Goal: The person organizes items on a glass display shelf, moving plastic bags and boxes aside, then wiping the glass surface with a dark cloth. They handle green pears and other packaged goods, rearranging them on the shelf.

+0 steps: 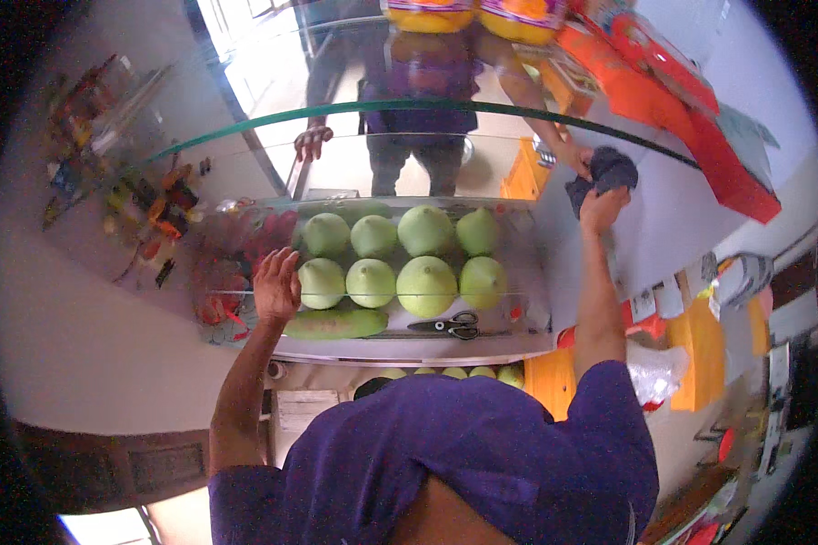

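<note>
My right hand (603,207) grips a bunched dark cloth (614,173) high on the right, beside the white side wall of a glass-shelved cabinet. At the shelf's left part, my left hand (278,283) is open with its fingers stretched out and nothing held. Next to it sits a row of round pale green pomelo-like fruits (427,287) with pointed tops; a matching row behind looks like their mirror image. In front of them lie a long green gourd-like vegetable (338,324) and black-handled scissors (450,325).
A glass shelf edge (364,106) crosses above the fruits. Over it stand jars with yellow contents (432,18) and red boxes (673,109). Red items (223,295) lie left of my left hand. An orange wooden piece (551,381) stands low right. The mirrored back reflects me.
</note>
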Demonstrator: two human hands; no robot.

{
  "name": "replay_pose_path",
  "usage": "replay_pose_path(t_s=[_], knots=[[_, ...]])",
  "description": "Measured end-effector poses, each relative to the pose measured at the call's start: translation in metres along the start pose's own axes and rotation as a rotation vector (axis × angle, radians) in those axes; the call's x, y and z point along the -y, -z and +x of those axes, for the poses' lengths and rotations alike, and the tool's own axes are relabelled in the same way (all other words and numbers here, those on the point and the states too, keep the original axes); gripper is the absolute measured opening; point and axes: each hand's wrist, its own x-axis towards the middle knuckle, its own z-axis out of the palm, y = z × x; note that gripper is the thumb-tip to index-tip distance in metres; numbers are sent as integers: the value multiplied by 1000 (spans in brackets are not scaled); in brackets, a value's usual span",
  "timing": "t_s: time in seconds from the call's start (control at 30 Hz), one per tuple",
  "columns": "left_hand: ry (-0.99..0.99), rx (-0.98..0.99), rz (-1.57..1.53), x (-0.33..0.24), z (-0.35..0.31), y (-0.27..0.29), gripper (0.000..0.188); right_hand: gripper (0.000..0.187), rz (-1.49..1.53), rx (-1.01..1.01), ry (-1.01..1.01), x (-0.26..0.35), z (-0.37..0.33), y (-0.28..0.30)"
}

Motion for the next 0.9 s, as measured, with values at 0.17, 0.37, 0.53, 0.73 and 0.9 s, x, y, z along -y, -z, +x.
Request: replay_pose_path(t_s=[0.17, 0.37, 0.53, 0.73, 0.9], knots=[[26, -2, -15, 0, 1, 0, 37, 59, 210, -7, -71, 72, -53, -3], [94, -3, -142, 7, 1, 11, 33, 50, 569, 247, 23, 214, -123, 43], [270, -14, -265, 82, 19, 15, 35, 39, 746, 211, 417, 308, -153, 62], [234, -132, -79, 174, 50, 15, 41, 49, 734, 305, 781, 430, -190, 86], [369, -19, -87, 199, 78, -4, 35, 51, 599, 411, 942, 507, -218, 79]])
